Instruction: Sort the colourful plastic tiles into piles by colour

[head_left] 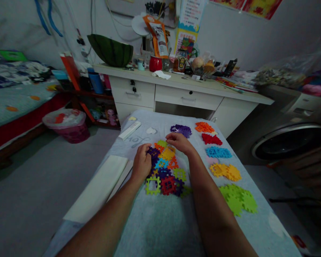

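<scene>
Mixed tiles (pixel 167 171) lie in a heap at the middle of the frame. They are flat, square plastic pieces with toothed edges and open, frame-like centres, in purple, red, orange, yellow, blue and lime. The heap is longer than it is wide, and its long axis runs up the frame, from the lower centre towards the desk (pixel 182 94).

It rests on a long table (pixel 160 221) covered in pale blue, towel-like cloth, which fills the lower middle of the frame. The desk is cream with smooth drawer fronts and crosses the upper centre. A half watermelon (pixel 111 50) with a dark striped rind sits at the desk's left end. A flat white slab (pixel 98 189) lies along the table's left edge.

Down the right side of the cloth lie single-colour groups of tiles: a lime group (pixel 238 200) lowest, then yellow (pixel 226 171), blue (pixel 218 152), red (pixel 212 139) and orange (pixel 204 127). A purple group (pixel 181 130) lies just above the heap.

Both bare forearms come in from the bottom edge, angled inward. The left hand (pixel 141 162) rests palm down on the heap's left edge, with its fingers curled over a dark purple tile. The right hand (pixel 179 141) arches over the heap's top end, knuckles up and fingertips bent down onto the tiles. Whether either hand actually pinches a piece cannot be told.
</scene>
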A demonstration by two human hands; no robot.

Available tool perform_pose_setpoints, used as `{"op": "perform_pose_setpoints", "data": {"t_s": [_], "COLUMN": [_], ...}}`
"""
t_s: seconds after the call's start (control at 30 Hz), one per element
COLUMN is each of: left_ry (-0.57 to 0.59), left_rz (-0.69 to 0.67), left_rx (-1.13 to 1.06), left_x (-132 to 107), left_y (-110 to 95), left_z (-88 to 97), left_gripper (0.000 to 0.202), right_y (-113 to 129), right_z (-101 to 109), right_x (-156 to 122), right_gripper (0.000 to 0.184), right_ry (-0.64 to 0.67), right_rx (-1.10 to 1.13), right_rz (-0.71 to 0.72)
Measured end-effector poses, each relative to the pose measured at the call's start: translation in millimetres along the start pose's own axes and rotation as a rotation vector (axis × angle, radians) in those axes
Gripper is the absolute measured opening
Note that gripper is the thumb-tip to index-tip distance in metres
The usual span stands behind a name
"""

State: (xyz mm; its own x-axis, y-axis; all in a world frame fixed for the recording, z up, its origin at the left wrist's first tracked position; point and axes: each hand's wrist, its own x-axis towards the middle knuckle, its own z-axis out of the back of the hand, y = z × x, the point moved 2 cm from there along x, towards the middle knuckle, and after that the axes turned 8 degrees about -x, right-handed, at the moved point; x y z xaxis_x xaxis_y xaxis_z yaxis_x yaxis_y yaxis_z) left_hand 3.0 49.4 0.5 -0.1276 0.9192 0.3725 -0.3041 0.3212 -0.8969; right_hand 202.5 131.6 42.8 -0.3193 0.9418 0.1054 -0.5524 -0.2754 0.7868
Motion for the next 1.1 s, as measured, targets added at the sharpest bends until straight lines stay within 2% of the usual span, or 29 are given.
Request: {"op": "perform_pose_setpoints", "data": {"t_s": [0.1, 0.23, 0.33, 0.47, 0.7, 0.9, 1.1], "left_ry": [0.002, 0.001, -0.005, -0.024, -0.033, -0.031, -0.015], "left_rz": [0.011, 0.006, 0.003, 0.008, 0.015, -0.014, -0.022], "left_rx": [-0.017, -0.044, -0.053, -0.064, -0.115, -0.170, -0.228], "left_x": [0.5, 1.1, 1.5, 2.0, 2.4, 2.0, 0.1], "left_y": [1.8, 2.4, 1.9, 0.2, -2.4, -1.7, -2.8], "left_z": [0.2, 0.6, 1.2, 2.3, 2.8, 2.3, -0.1], "left_gripper": [0.047, 0.049, 0.048, 0.047, 0.048, 0.048, 0.048], "right_y": [24.2, 47.9, 53.6, 50.0, 47.3, 49.5, 49.3], "right_z": [-13.5, -26.7, -34.7, -40.2, -44.1, -47.3, -50.6], "right_x": [-3.9, -8.6, -10.8, -9.8, -8.8, -10.0, -10.1], "right_gripper": [0.020, 0.030, 0.037, 0.041, 0.018, 0.026, 0.013], "right_ry": [0.173, 0.239, 0.287, 0.278, 0.248, 0.184, 0.134], "right_rx": [-0.150, -0.345, -0.405, -0.439, -0.402, -0.462, -0.509], "right_rz": [0.037, 0.137, 0.189, 0.180, 0.183, 0.181, 0.172]}}
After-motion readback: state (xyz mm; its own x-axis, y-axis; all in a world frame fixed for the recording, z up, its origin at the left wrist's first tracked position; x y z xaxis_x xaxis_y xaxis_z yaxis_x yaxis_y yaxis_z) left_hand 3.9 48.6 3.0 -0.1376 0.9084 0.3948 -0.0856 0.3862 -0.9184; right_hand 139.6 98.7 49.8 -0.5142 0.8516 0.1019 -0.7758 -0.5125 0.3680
